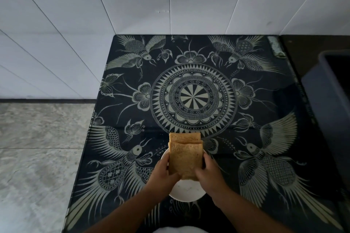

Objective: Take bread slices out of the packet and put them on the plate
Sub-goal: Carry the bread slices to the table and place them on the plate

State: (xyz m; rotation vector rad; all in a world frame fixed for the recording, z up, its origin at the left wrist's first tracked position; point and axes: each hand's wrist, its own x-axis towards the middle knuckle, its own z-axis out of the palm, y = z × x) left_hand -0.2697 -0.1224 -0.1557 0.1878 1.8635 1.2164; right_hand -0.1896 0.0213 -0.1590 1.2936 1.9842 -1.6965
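- We have the bread slices (184, 157) in hand: at least two brown slices stacked together, the farther one showing past the top edge of the nearer.
- Our left hand (164, 171) grips the stack's left edge and near-left corner; our right hand (209, 173) grips its right edge and near-right corner. Both are closed on the bread, one to each side.
- The stack sits above the white plate (186, 193), which lies at the near edge of the table, centred. Whether the bread rests on the plate or is held just clear of it, we cannot tell.
- No packet shows anywhere, so we judge the taking-out done for these slices at least.
- What seems left is letting go so the slices lie flat on the plate; whether more slices are to come we cannot say.
- Around this, the dark patterned tabletop (193, 96) carries nothing else we can see; a dark bin (329, 100) stands off its right side.
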